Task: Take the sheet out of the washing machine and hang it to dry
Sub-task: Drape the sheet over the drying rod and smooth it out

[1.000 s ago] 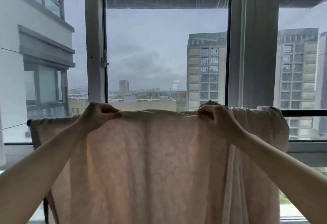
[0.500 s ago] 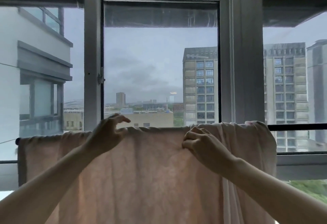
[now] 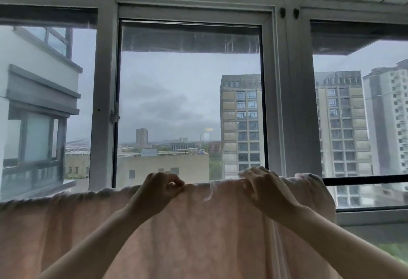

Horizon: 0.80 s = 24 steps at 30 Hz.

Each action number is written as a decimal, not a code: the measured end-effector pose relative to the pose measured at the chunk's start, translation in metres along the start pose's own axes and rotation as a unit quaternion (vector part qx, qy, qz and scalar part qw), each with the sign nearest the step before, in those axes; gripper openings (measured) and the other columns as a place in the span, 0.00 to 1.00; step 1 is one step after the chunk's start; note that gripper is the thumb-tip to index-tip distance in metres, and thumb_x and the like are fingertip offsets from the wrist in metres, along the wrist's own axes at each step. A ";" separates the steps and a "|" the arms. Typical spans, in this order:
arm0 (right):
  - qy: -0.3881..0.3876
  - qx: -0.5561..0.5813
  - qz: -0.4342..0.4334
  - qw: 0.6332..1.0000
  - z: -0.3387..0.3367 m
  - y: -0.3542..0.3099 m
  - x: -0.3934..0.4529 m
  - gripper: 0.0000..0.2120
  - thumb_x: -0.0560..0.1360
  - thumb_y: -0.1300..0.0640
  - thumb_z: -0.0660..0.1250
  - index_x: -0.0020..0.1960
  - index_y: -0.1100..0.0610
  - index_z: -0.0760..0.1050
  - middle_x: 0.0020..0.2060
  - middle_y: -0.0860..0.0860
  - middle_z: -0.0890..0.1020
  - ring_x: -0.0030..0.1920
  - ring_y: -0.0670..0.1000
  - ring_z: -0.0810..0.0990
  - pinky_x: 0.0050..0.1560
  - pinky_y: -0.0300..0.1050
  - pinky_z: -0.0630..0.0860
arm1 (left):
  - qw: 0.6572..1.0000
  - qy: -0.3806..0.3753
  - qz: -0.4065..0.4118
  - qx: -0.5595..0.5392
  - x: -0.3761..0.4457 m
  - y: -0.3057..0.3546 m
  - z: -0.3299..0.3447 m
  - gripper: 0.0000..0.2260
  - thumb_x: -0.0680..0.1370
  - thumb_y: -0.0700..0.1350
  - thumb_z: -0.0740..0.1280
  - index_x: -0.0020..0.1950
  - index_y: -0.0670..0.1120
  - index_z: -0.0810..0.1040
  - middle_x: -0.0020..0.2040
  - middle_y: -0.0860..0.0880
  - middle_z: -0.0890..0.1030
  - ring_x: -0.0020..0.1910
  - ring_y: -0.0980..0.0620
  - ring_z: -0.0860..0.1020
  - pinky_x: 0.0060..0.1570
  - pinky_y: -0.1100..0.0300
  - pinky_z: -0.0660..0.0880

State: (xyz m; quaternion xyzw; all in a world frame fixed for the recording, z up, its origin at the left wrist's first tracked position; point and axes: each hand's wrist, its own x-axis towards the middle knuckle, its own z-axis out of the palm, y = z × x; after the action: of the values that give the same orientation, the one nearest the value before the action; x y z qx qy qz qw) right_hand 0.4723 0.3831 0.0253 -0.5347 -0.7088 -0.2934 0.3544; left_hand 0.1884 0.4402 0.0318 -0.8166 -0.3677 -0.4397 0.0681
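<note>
At the window rail (image 3: 364,180) | one sheet (image 3: 198,234) | two hands pinching: left hand (image 3: 157,190), right hand (image 3: 265,188)

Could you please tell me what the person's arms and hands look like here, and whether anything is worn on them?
Both forearms are bare up to the bottom edge of the picture: no sleeves show. The left hand and right hand wear no gloves, and no watch, bracelet or ring can be made out, though the backlight from the window keeps them dim, so small details could be missed.
</note>
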 end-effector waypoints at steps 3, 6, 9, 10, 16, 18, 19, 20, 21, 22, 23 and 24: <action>-0.025 0.068 0.072 0.995 0.004 0.013 0.003 0.19 0.75 0.44 0.52 0.47 0.52 0.79 0.42 0.48 0.83 0.43 0.49 0.81 0.47 0.52 0.78 | 1.000 0.002 -0.030 -0.007 -0.001 -0.007 -0.006 0.01 0.73 0.46 0.74 0.43 0.52 0.84 0.37 0.60 0.81 0.38 0.69 0.78 0.44 0.66 0.77; -0.011 0.104 0.085 0.991 0.005 0.013 0.003 0.11 0.78 0.50 0.62 0.48 0.52 0.82 0.41 0.47 0.85 0.41 0.46 0.82 0.47 0.49 0.79 | 0.998 0.004 -0.055 -0.002 0.000 -0.011 -0.007 0.03 0.74 0.44 0.72 0.42 0.52 0.83 0.37 0.59 0.82 0.39 0.64 0.80 0.47 0.57 0.80; 0.006 0.128 0.092 0.987 0.004 0.015 0.006 0.06 0.76 0.55 0.68 0.49 0.54 0.83 0.42 0.46 0.85 0.42 0.45 0.82 0.49 0.46 0.79 | 0.997 0.023 -0.070 -0.012 0.005 -0.004 -0.001 0.06 0.74 0.43 0.70 0.39 0.53 0.81 0.36 0.58 0.82 0.40 0.63 0.80 0.43 0.62 0.78; 0.003 0.133 0.094 0.987 0.004 0.016 0.008 0.06 0.76 0.56 0.68 0.49 0.54 0.83 0.42 0.46 0.85 0.42 0.44 0.82 0.50 0.45 0.79 | 0.997 0.024 -0.070 -0.027 0.007 0.002 0.001 0.05 0.74 0.43 0.70 0.39 0.53 0.81 0.38 0.58 0.82 0.42 0.63 0.80 0.42 0.66 0.76; -0.039 0.146 0.100 0.983 0.005 0.022 0.006 0.10 0.76 0.59 0.65 0.53 0.50 0.82 0.43 0.44 0.85 0.43 0.41 0.82 0.51 0.41 0.79 | 0.997 -0.077 0.007 -0.030 0.031 0.043 0.027 0.08 0.73 0.57 0.70 0.49 0.57 0.83 0.43 0.60 0.82 0.45 0.65 0.79 0.46 0.63 0.75; -0.089 0.147 0.092 0.981 0.000 0.029 0.003 0.18 0.73 0.62 0.63 0.59 0.49 0.80 0.50 0.44 0.84 0.49 0.42 0.81 0.57 0.41 0.77 | 0.995 -0.092 0.019 -0.037 0.037 0.050 0.039 0.06 0.73 0.53 0.72 0.49 0.55 0.84 0.40 0.60 0.81 0.40 0.66 0.78 0.41 0.68 0.72; -0.108 0.140 0.083 0.981 -0.002 0.033 0.001 0.21 0.71 0.63 0.62 0.61 0.49 0.78 0.53 0.44 0.83 0.53 0.43 0.80 0.59 0.41 0.76 | 0.995 -0.084 0.022 -0.050 0.038 0.051 0.043 0.05 0.73 0.51 0.73 0.47 0.54 0.85 0.38 0.60 0.81 0.38 0.66 0.78 0.39 0.71 0.71; -0.123 0.131 0.077 0.981 -0.005 0.039 -0.001 0.23 0.70 0.63 0.62 0.63 0.48 0.77 0.55 0.44 0.82 0.55 0.43 0.79 0.60 0.41 0.75 | 0.995 -0.074 0.023 -0.067 0.039 0.050 0.046 0.03 0.72 0.49 0.74 0.44 0.54 0.85 0.37 0.59 0.82 0.37 0.66 0.79 0.39 0.73 0.72; -0.134 0.125 0.074 0.980 -0.008 0.044 -0.003 0.24 0.70 0.63 0.62 0.63 0.48 0.76 0.56 0.44 0.82 0.56 0.44 0.79 0.61 0.38 0.73 | 0.994 -0.065 0.024 -0.086 0.039 0.049 0.048 0.03 0.71 0.47 0.75 0.41 0.55 0.85 0.37 0.58 0.83 0.37 0.65 0.80 0.40 0.71 0.74; -0.140 0.121 0.073 0.980 -0.012 0.049 -0.004 0.24 0.70 0.64 0.62 0.64 0.48 0.76 0.55 0.44 0.82 0.57 0.43 0.79 0.60 0.31 0.71 | 0.993 -0.061 0.024 -0.100 0.041 0.048 0.049 0.05 0.70 0.45 0.76 0.39 0.55 0.84 0.38 0.57 0.84 0.38 0.64 0.81 0.42 0.66 0.78; -0.139 0.115 0.073 0.981 -0.015 0.054 -0.005 0.24 0.70 0.65 0.63 0.63 0.49 0.76 0.55 0.44 0.82 0.56 0.43 0.79 0.56 0.24 0.68 | 0.993 -0.060 0.022 -0.104 0.043 0.047 0.050 0.06 0.70 0.44 0.76 0.38 0.55 0.83 0.38 0.55 0.85 0.38 0.62 0.82 0.43 0.62 0.79; -0.134 0.104 0.073 0.983 -0.019 0.058 -0.006 0.23 0.70 0.65 0.63 0.62 0.50 0.77 0.54 0.45 0.82 0.55 0.43 0.79 0.52 0.20 0.65 | 0.993 -0.063 0.016 -0.101 0.045 0.046 0.050 0.06 0.70 0.44 0.76 0.37 0.54 0.83 0.37 0.54 0.85 0.38 0.60 0.82 0.43 0.58 0.80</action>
State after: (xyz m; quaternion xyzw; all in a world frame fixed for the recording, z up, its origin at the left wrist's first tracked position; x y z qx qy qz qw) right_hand 0.5327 0.3793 0.0336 -0.5798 -0.7354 -0.1175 0.3305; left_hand 0.2680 0.4529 0.0460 -0.8512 -0.3118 -0.4209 -0.0314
